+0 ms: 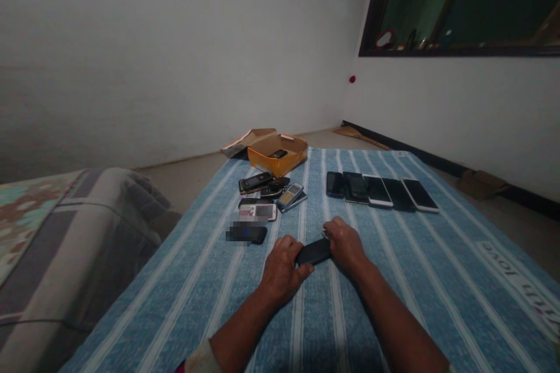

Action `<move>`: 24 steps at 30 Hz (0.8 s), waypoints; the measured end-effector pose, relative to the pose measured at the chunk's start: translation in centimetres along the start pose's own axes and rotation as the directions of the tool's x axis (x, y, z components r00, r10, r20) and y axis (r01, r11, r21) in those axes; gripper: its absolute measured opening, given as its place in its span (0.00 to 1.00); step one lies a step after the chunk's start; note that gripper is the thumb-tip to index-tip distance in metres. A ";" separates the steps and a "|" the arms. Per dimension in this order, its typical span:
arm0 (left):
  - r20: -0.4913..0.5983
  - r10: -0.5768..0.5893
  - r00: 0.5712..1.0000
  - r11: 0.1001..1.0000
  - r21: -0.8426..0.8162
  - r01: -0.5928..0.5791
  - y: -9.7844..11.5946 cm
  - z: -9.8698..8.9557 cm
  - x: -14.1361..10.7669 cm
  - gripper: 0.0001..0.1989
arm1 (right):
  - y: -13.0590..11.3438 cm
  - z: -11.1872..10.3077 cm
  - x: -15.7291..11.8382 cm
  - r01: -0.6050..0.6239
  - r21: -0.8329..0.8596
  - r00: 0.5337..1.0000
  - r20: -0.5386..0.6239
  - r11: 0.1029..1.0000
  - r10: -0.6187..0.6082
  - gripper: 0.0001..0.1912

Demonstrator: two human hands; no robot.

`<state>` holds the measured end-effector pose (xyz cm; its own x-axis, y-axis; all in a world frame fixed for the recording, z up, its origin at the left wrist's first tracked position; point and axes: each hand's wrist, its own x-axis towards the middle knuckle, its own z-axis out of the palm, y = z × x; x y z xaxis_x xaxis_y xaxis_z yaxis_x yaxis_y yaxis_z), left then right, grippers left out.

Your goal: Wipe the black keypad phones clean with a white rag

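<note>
Between my two hands is a dark mobile phone (314, 252), held sideways low over the striped blue cloth (210, 297). My left hand (284, 268) grips its left end, thumb along the near edge. At the other end, the fingers of my right hand (345, 245) are closed around the phone, and a small light-coloured bit shows by the fingertips, too small to name. Left of my hands lie a dark phone (259, 235), partly blurred out, and a pink-and-white keypad phone (259, 212). A silver-blue keypad phone (290, 194) rests tilted on another phone.
An opened orange cardboard box (262, 160) with a dark phone (278, 154) inside stands at the far end. More old phones (255, 182) are piled before it. A row of smartphones (380, 191) lies at right. A cloth-covered seat or bed (109, 215) is on the left.
</note>
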<state>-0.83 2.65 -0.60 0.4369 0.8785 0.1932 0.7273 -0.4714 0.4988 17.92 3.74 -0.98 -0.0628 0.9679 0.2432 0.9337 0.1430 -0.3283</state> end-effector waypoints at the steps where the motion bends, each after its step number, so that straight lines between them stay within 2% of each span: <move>1: 0.001 0.000 1.000 1.000 0.001 0.000 0.0 0.0 0.0 0.09 | -0.1 -0.1 -0.2 0.013 0.033 1.000 -0.019 0.999 -0.013 0.12; 4: 0.009 0.007 1.000 1.000 -0.001 -0.007 -0.1 0.1 0.0 0.10 | -0.6 -0.4 -1.1 0.110 0.101 0.994 -0.009 0.989 -0.109 0.11; 7: 0.013 0.009 1.000 1.000 0.001 -0.009 -0.1 0.2 0.0 0.11 | -1.2 -0.5 -1.6 0.166 0.038 0.983 0.077 0.985 -0.169 0.11; 10: 0.016 0.006 1.000 1.000 0.001 -0.006 -0.1 0.1 0.0 0.10 | -1.2 -0.7 -1.3 0.131 -0.077 0.987 0.106 0.988 -0.123 0.11; 14: 0.004 0.021 1.000 1.000 -0.006 -0.021 -0.2 0.1 0.0 0.10 | -0.7 -0.9 -1.1 0.046 -0.133 0.998 0.047 0.990 -0.040 0.11; 17: 0.000 0.021 1.000 1.000 -0.003 -0.021 -0.2 0.1 0.0 0.10 | -1.5 -0.9 -1.7 0.101 -0.095 0.995 -0.004 0.990 -0.101 0.11; 20: 0.005 0.011 1.000 1.000 0.000 -0.011 -0.1 0.1 0.0 0.09 | -2.6 -0.7 -2.2 0.207 -0.067 0.978 0.029 0.976 -0.206 0.10; 24: 0.009 0.009 1.000 1.000 0.000 -0.009 0.0 0.0 0.0 0.09 | -2.6 -0.5 -1.9 0.167 -0.078 0.985 0.065 0.983 -0.162 0.12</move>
<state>-0.82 2.65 -0.62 0.4480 0.8737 0.1896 0.7238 -0.4789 0.4969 15.79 1.45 -0.17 -0.2356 0.9434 0.2335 0.9349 0.2856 -0.2107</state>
